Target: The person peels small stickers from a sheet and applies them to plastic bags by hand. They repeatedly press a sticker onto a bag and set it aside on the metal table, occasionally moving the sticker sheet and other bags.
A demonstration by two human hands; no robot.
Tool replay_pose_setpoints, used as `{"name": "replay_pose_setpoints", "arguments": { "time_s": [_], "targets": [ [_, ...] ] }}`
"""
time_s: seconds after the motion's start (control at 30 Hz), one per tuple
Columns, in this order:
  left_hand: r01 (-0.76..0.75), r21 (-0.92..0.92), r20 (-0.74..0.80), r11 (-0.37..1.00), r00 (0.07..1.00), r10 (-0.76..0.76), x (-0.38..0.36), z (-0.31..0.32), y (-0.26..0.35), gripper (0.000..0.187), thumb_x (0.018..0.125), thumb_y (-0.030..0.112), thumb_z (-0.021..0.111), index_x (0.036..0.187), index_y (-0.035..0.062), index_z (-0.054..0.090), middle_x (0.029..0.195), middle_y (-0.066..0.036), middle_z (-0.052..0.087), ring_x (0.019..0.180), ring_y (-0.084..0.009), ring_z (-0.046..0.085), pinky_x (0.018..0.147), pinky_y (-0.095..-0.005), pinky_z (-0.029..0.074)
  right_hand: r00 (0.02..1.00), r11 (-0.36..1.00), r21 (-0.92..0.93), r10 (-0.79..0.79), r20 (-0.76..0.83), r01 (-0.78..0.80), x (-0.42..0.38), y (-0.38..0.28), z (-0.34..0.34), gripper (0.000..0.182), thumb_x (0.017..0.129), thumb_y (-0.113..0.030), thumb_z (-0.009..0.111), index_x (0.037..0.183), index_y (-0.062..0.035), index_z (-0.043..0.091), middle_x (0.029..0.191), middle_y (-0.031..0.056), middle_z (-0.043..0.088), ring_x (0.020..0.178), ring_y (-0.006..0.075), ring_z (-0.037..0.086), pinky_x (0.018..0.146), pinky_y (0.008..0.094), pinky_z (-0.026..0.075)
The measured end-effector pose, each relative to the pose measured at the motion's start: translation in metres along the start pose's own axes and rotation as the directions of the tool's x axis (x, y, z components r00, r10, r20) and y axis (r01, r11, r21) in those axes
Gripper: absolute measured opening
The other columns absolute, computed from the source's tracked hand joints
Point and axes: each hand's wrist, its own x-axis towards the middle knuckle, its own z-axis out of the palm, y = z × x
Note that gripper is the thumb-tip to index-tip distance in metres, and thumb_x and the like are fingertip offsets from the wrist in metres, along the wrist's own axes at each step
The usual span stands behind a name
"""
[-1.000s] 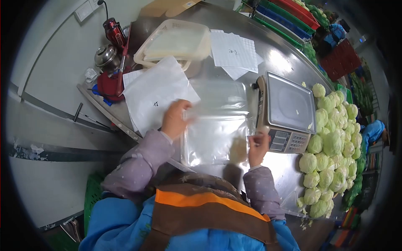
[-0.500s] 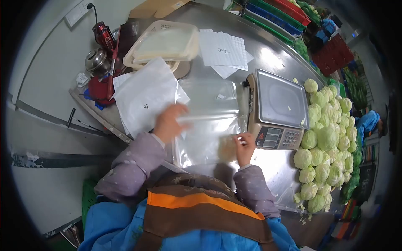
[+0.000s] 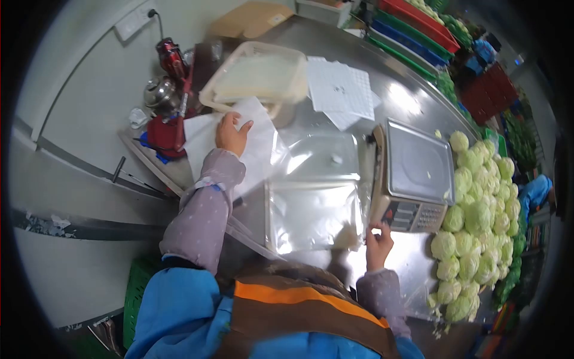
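My left hand (image 3: 233,133) rests on a white sheet (image 3: 254,170), near the sheet's top edge, with thumb and fingers apart. The sheet is at the left of the steel table. A stack of clear plastic bags (image 3: 311,209) lies flat in front of me, beside the sheet. At the bags' lower right corner is my right hand (image 3: 379,245), its thumb and fingers pinched together just below the scale (image 3: 418,158). Whether a bag edge is between those fingertips, I cannot make out.
A cream plastic basket (image 3: 299,66) with flat sheets in it stands at the back. Papers (image 3: 341,90) lie right of it. A pile of cabbages (image 3: 478,215) covers the right side. A metal kettle (image 3: 160,94) and a red bag (image 3: 164,136) sit at the left edge.
My left hand has moved up and left, from beside the bags onto the white sheet. My right hand stays by the bags' right edge. The whole view has shifted slightly.
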Motion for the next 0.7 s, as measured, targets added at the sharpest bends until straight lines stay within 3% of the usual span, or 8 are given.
{"name": "replay_pose_setpoints", "arguments": {
  "time_s": [0.07, 0.17, 0.27, 0.37, 0.43, 0.57, 0.67, 0.7],
  "targets": [
    [-0.183, 0.761, -0.109, 0.622, 0.91, 0.401, 0.012, -0.034, 0.034, 0.045, 0.067, 0.026, 0.08, 0.101, 0.0074, 0.058, 0.109, -0.007, 0.059, 0.105, -0.0229, 0.052, 0.085, -0.0382, 0.041, 0.994, 0.996, -0.033, 0.081, 0.072, -0.079, -0.018, -0.004, -0.002, 0.008, 0.08, -0.001, 0.064, 0.087, 0.0001, 0.06, 0.077, 0.0075, 0.062, 0.055, 0.0123, 0.057, 0.05, 0.0245, 0.046],
    [-0.095, 0.846, -0.039, 0.525, 0.97, 0.239, 0.028, -0.061, 0.023, 0.062, 0.061, 0.027, 0.083, 0.112, 0.0095, 0.052, 0.12, -0.006, 0.052, 0.119, -0.0259, 0.042, 0.094, -0.0433, 0.035, 0.972, 0.983, 0.074, 0.151, 0.181, -0.166, -0.031, -0.008, 0.007, 0.007, 0.08, -0.002, 0.064, 0.085, 0.0, 0.06, 0.074, 0.0066, 0.062, 0.056, 0.0122, 0.059, 0.048, 0.0247, 0.047],
    [-0.086, 0.861, 0.072, 0.501, 0.996, 0.047, 0.04, -0.075, 0.006, 0.067, 0.061, 0.027, 0.084, 0.117, 0.0129, 0.05, 0.116, -0.007, 0.054, 0.12, -0.0274, 0.041, 0.097, -0.0428, 0.035, 0.944, 0.979, 0.045, 0.178, 0.278, -0.198, -0.03, -0.01, 0.019, 0.008, 0.08, -0.003, 0.065, 0.086, 0.0001, 0.061, 0.074, 0.0065, 0.063, 0.056, 0.0125, 0.06, 0.047, 0.024, 0.047],
    [-0.184, 0.779, -0.036, 0.6, 0.941, 0.336, 0.04, -0.083, -0.008, 0.063, 0.061, 0.025, 0.083, 0.116, 0.0143, 0.053, 0.115, -0.008, 0.055, 0.117, -0.03, 0.045, 0.094, -0.044, 0.037, 0.904, 0.98, 0.026, 0.172, 0.392, -0.198, -0.02, -0.018, 0.033, 0.01, 0.079, -0.003, 0.065, 0.087, 0.0001, 0.062, 0.075, 0.0053, 0.063, 0.057, 0.0121, 0.06, 0.047, 0.0239, 0.048],
    [-0.109, 0.751, 0.051, 0.652, 0.993, 0.107, 0.046, -0.087, -0.004, 0.041, 0.067, 0.021, 0.076, 0.102, 0.0117, 0.056, 0.11, -0.012, 0.058, 0.108, -0.0325, 0.052, 0.09, -0.044, 0.04, 0.871, 0.984, -0.024, 0.17, 0.461, -0.179, -0.013, -0.027, 0.046, 0.016, 0.079, -0.004, 0.065, 0.094, 0.0009, 0.063, 0.078, 0.0061, 0.065, 0.059, 0.0124, 0.062, 0.049, 0.0239, 0.049],
    [-0.134, 0.673, 0.193, 0.728, 0.981, 0.001, 0.028, -0.089, 0.024, 0.016, 0.074, 0.009, 0.065, 0.088, 0.0077, 0.057, 0.103, -0.012, 0.06, 0.097, -0.0338, 0.057, 0.076, -0.0452, 0.044, 0.68, 0.93, 0.13, 0.151, 0.718, -0.343, 0.008, -0.085, 0.071, 0.031, 0.089, -0.013, 0.059, 0.115, 0.0038, 0.053, 0.09, 0.0161, 0.066, 0.069, 0.0192, 0.065, 0.059, 0.0267, 0.053],
    [-0.431, 0.687, 0.337, 0.585, 0.902, 0.269, -0.026, -0.106, 0.076, 0.012, 0.069, 0.001, 0.058, 0.079, 0.0067, 0.054, 0.094, -0.01, 0.06, 0.088, -0.0328, 0.057, 0.072, -0.0425, 0.044, 0.612, 0.856, 0.282, 0.05, 0.789, -0.434, 0.031, -0.126, 0.09, 0.054, 0.099, -0.029, 0.041, 0.142, -0.0069, 0.019, 0.11, 0.0261, 0.06, 0.087, 0.0299, 0.066, 0.073, 0.0353, 0.054],
    [-0.608, 0.585, 0.383, 0.536, 0.79, 0.478, -0.042, -0.113, 0.088, 0.015, 0.066, 0.001, 0.058, 0.078, 0.0068, 0.053, 0.091, -0.01, 0.058, 0.084, -0.0313, 0.056, 0.07, -0.0415, 0.043, 0.577, 0.8, 0.376, -0.045, 0.816, -0.468, 0.038, -0.143, 0.095, 0.06, 0.099, -0.04, 0.037, 0.145, -0.0124, 0.011, 0.114, 0.0272, 0.058, 0.092, 0.0316, 0.065, 0.078, 0.0387, 0.053]
  ]
}}
